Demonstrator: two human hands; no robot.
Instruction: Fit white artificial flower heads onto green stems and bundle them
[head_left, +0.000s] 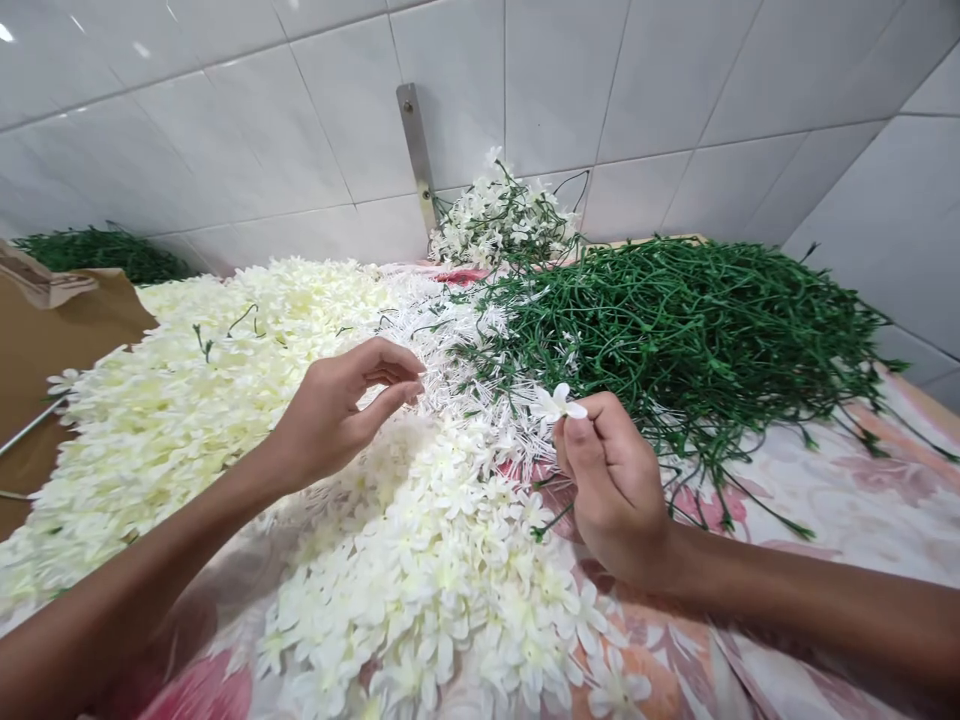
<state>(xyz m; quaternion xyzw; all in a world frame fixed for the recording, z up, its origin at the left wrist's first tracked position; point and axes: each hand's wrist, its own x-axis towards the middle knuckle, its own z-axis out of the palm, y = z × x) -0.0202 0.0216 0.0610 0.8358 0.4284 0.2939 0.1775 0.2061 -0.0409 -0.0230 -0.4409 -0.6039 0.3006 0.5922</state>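
Note:
My right hand (611, 480) pinches a white artificial flower (559, 404) between thumb and fingers, its petals facing up. A green stem end (553, 524) shows below this hand; I cannot tell whether it joins the flower. My left hand (349, 405) hovers over the petals, fingers curved, with a small gap between thumb and fingertips and nothing visible in it. Between the hands lies a pile of thin white stick-like pieces (457, 345). Loose cream-white petal blossoms (442, 560) are heaped in front, and a larger heap of yellowish blossoms (247, 370) spreads on the left.
A big tangle of green plastic stems (697, 330) covers the right. Assembled white flowers (506, 215) are bunched against the tiled wall (555, 80), beside a metal strip (415, 140). Brown cardboard (52, 350) and more greenery (105, 252) are at left. Floral cloth (847, 500) lies underneath.

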